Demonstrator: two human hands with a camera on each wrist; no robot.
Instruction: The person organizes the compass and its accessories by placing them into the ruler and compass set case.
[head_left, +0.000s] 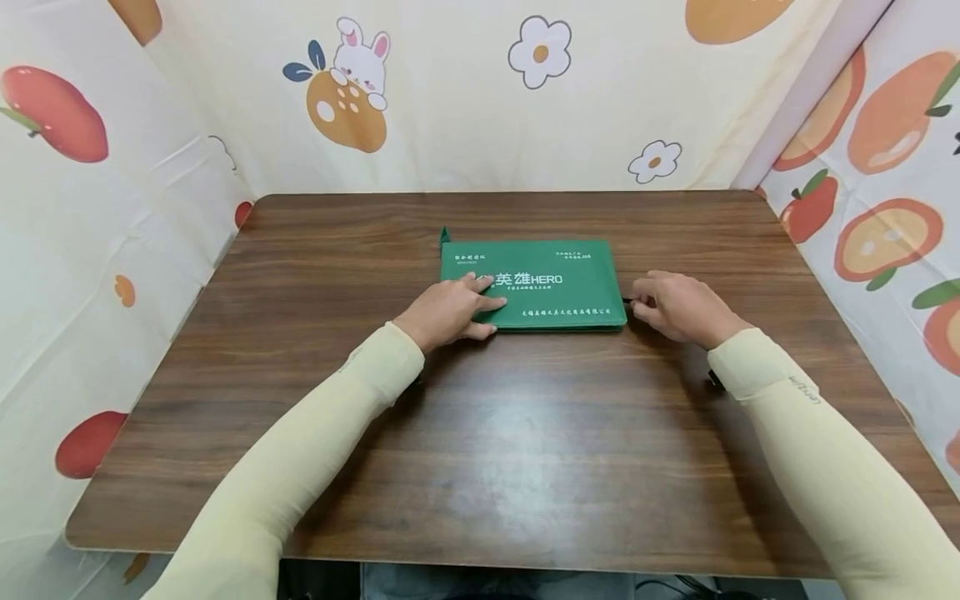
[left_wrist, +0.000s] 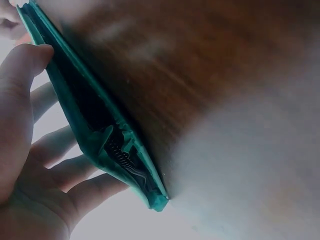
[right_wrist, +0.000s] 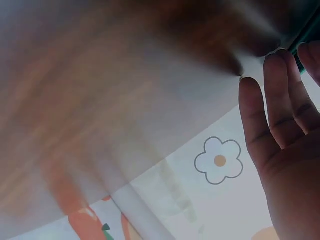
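Note:
A flat green zip pouch (head_left: 577, 294) with white lettering lies on the brown table. My left hand (head_left: 452, 310) rests on its left part, fingers spread and fairly straight over the top. In the left wrist view, the thumb (left_wrist: 37, 60) lies at the near edge, where the pouch gapes and black zipper coil (left_wrist: 122, 157) shows inside. Beside the right edge, my right hand (head_left: 681, 307) has its thumb and index finger drawn together on a small dark zipper pull (head_left: 627, 300). Its other fingers (right_wrist: 252, 107) extend close over the table in the right wrist view.
A green fabric tab (head_left: 445, 236) sticks up at the pouch's far left corner. The wood-grain table (head_left: 480, 467) is bordered by printed curtains (head_left: 465, 100) at the back and both sides. Dark cables (head_left: 690, 586) show below the front edge.

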